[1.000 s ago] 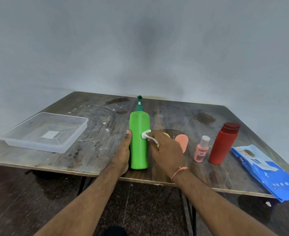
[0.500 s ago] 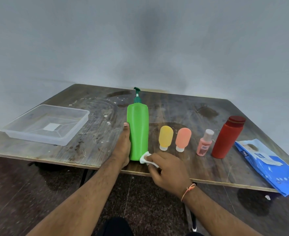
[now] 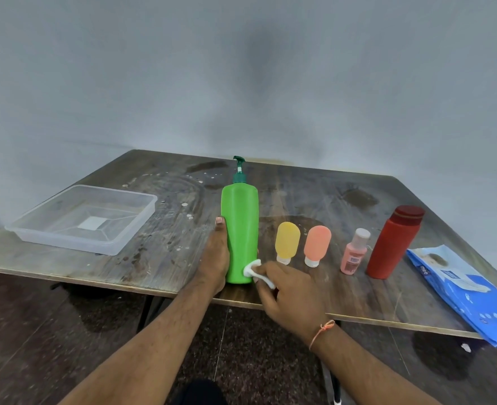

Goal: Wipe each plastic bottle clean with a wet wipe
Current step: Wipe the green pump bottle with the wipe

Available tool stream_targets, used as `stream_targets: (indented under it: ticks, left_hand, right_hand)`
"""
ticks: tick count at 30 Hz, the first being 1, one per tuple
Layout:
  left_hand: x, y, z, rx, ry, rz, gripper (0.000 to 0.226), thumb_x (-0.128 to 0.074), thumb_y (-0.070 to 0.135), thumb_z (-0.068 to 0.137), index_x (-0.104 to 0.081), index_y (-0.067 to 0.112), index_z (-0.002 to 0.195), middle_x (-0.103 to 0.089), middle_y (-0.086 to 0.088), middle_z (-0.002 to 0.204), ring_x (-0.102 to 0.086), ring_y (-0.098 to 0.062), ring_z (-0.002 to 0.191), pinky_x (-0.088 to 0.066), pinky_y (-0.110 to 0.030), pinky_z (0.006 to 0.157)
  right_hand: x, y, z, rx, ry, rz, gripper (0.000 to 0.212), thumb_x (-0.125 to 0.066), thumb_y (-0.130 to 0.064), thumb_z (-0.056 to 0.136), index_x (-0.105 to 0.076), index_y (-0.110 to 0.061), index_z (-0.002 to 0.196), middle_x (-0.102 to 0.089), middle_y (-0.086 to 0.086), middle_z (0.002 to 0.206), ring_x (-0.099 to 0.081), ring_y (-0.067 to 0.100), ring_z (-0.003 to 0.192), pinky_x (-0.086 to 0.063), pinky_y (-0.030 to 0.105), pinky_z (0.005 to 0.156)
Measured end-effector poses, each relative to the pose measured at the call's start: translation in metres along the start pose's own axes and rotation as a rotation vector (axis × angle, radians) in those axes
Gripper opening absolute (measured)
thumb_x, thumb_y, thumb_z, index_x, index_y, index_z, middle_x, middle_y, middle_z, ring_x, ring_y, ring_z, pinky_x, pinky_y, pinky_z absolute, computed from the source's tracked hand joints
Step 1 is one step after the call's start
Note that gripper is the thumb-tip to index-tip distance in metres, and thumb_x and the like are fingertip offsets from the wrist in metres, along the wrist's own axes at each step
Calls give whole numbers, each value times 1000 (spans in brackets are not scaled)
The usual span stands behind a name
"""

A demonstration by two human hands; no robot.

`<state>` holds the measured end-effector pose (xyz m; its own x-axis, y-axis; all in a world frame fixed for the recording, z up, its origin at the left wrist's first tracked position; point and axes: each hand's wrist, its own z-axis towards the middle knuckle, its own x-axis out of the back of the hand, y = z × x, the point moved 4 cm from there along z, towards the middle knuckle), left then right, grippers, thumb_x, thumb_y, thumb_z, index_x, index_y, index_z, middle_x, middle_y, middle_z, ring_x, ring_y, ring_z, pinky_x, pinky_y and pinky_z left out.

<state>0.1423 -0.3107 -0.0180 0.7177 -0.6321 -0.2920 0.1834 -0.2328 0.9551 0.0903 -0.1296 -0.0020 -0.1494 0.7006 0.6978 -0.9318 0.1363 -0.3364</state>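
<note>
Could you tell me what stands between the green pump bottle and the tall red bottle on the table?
In the head view: yellow tube, orange tube, small pink bottle.

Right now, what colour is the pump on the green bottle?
Dark green pump, head view.

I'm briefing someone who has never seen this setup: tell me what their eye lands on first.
First the tall green pump bottle, upright near the table's front edge, with the left hand steadying its side and the right hand pressing a white wet wipe to its base. Next, the row to its right: yellow tube, orange tube, small pink bottle, red bottle.
</note>
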Motion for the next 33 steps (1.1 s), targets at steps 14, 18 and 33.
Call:
stream_targets:
  ticks: [14, 18, 33]
  left_hand:
    - [-7, 8, -14, -99, 12, 58, 99, -38, 97, 77, -69, 17, 126, -78, -16, 108, -75, -42, 98, -60, -65, 87]
    - [-5, 0, -9, -95, 9, 92, 103, -41, 101, 73, -70, 17, 124, -77, -18, 109, -74, -46, 100, -58, -70, 88]
    - [-4, 13, -15, -114, 75, 152, 60, -23, 56, 110, -70, 19, 111, -79, -10, 102, -76, -23, 89, -62, -35, 74]
  right_hand:
    - [27, 4, 112, -85, 250, -56, 20, -65, -26, 103, -72, -26, 121, -78, -1, 104, -72, 25, 83, -51, 35, 66]
    - [33, -1, 131, -42, 276, -49, 27, -64, -21, 102, -75, -25, 126, -79, -1, 115, -74, 24, 96, -56, 36, 77]
    - [-1, -7, 31, -249, 47, -64, 19, -59, -36, 106, -64, -23, 93, -67, -2, 81, -61, 21, 70, -37, 33, 61]
